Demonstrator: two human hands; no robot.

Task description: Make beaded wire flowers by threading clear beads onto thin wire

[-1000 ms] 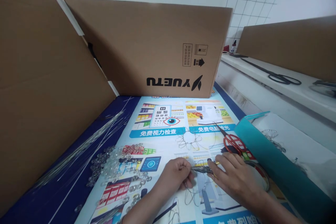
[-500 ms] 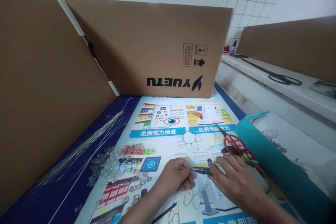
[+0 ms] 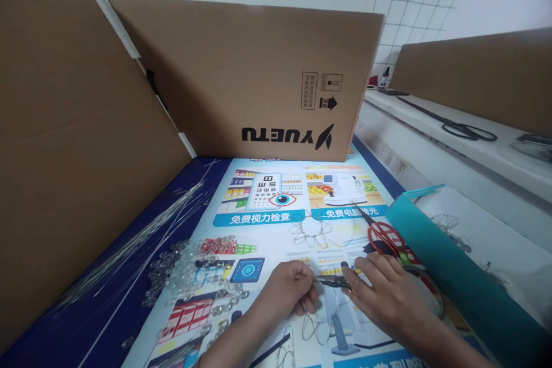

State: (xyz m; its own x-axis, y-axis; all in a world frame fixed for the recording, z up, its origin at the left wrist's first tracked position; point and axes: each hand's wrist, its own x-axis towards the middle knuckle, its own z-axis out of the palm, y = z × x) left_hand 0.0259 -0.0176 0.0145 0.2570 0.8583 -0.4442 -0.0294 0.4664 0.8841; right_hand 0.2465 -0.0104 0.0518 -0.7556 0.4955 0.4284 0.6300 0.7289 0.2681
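Observation:
My left hand [image 3: 290,288] is closed in a pinch on a thin looped wire piece [image 3: 317,322] that trails toward me over the printed poster [image 3: 267,224]. My right hand [image 3: 386,293] is closed round small dark pliers [image 3: 334,282], whose tip meets the wire right at my left fingertips. Both hands rest low on the poster near its front edge.
A pile of clear beads [image 3: 194,273] lies left of my hands, with a bundle of straight wires [image 3: 133,244] beyond it. A finished wire flower [image 3: 311,231] and red scissors [image 3: 379,233] lie ahead. A teal tray [image 3: 448,276] stands to the right; cardboard boxes [image 3: 241,75] wall the back and left.
My hands have stayed in place, with only slight shifts of the right fingers on the pliers.

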